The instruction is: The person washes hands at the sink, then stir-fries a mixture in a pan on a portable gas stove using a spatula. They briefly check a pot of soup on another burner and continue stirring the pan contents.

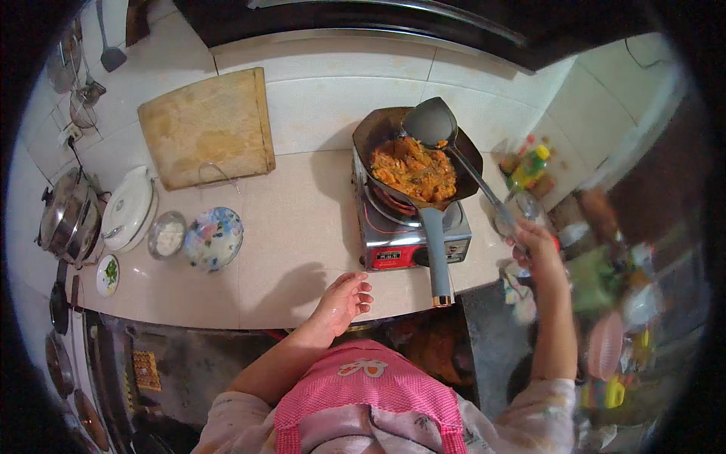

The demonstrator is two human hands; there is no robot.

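My right hand (536, 244) is closed around the handle of a long spatula (432, 122), whose broad dark blade is tilted over the far side of a wok (469, 148). Orange-brown cooked food (417, 167) lies in the wok, some of it at the blade's edge. The wok sits on a portable gas stove (381, 241), its grey handle (435, 249) pointing towards me past the counter's front edge. My left hand (345, 299) hangs over the front edge, fingers apart and slightly curled, holding nothing, left of the wok handle.
A wooden cutting board (210, 127) leans on the tiled wall. Along the left stand a steel pot (68, 218), a white lidded dish (127, 213), a bowl of white stuff (168, 237), a floral plate (214, 238) and a small dish of chopped greens (108, 276). Bottles (530, 167) stand right.
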